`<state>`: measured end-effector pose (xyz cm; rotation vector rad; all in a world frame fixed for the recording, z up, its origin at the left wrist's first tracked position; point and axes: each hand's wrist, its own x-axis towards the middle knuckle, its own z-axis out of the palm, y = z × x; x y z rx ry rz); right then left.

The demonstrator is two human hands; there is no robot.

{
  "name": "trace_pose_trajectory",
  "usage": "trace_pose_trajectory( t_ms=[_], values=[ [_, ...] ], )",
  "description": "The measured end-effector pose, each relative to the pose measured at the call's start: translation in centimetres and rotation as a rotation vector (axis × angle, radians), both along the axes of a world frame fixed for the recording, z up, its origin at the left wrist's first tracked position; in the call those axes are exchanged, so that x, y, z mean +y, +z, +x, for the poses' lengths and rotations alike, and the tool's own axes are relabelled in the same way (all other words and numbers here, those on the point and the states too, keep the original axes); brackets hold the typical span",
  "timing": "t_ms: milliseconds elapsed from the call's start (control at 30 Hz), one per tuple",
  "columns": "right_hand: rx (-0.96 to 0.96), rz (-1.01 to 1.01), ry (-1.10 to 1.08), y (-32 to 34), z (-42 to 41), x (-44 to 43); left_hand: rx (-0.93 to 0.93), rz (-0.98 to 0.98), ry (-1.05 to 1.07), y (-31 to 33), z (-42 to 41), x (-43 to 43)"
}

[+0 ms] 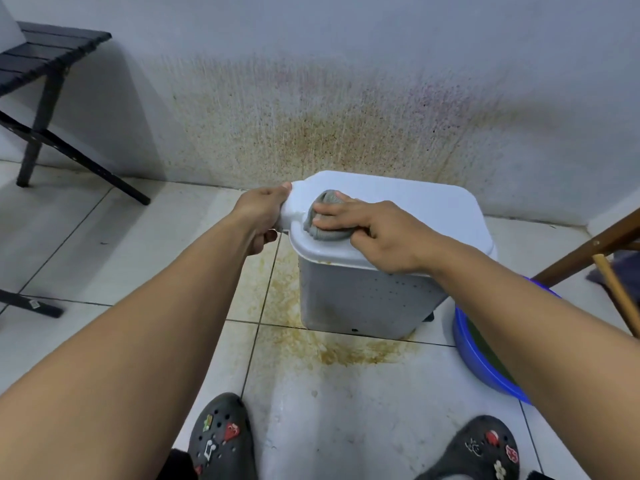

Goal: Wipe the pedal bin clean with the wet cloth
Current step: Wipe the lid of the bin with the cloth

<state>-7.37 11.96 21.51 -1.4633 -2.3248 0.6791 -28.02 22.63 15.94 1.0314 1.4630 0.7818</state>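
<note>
A white pedal bin [367, 299] stands on the tiled floor close to a stained wall, its lid [415, 216] closed. Its front wall carries dark specks and brownish grime. My left hand [263, 216] grips the lid's protruding left end. My right hand [374, 233] presses a bunched grey cloth [323, 220] onto the lid's left part, fingers laid over it and thumb tucked around its near side.
Brown stains [332, 351] spread over the tiles in front of the bin and up the wall. A blue basin [485, 362] sits on the floor at the right. A black folding chair [45, 98] stands at the left, wooden chair legs [588, 258] at the right. My two clogs are at the bottom.
</note>
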Motion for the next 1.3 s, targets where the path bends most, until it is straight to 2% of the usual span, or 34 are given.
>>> trace_pose_trajectory(
  t_ms=[133,367,533,767,1067,1300],
  values=[
    [0.073,-0.01,-0.058,-0.1,2.8,-2.0,0.011,-0.01,-0.005,0.3,-0.3,-0.2],
    [0.077,-0.037,-0.263,-0.1,9.5,-3.5,0.013,0.017,0.002,0.5,-0.2,-0.3],
    [-0.076,0.071,-0.565,-1.4,10.7,-2.0,0.075,0.083,-0.014,0.7,0.1,-0.4],
    [-0.263,-0.008,-0.733,-1.7,6.9,1.9,0.234,0.205,-0.124,2.1,0.6,-1.2],
    [-0.235,0.039,-0.413,-1.2,-5.6,4.4,0.233,0.318,-0.107,1.4,1.1,-1.7],
    [-0.24,0.035,-0.433,-1.1,-2.1,3.2,0.265,0.292,-0.111,1.7,1.2,-2.0]
  ],
)
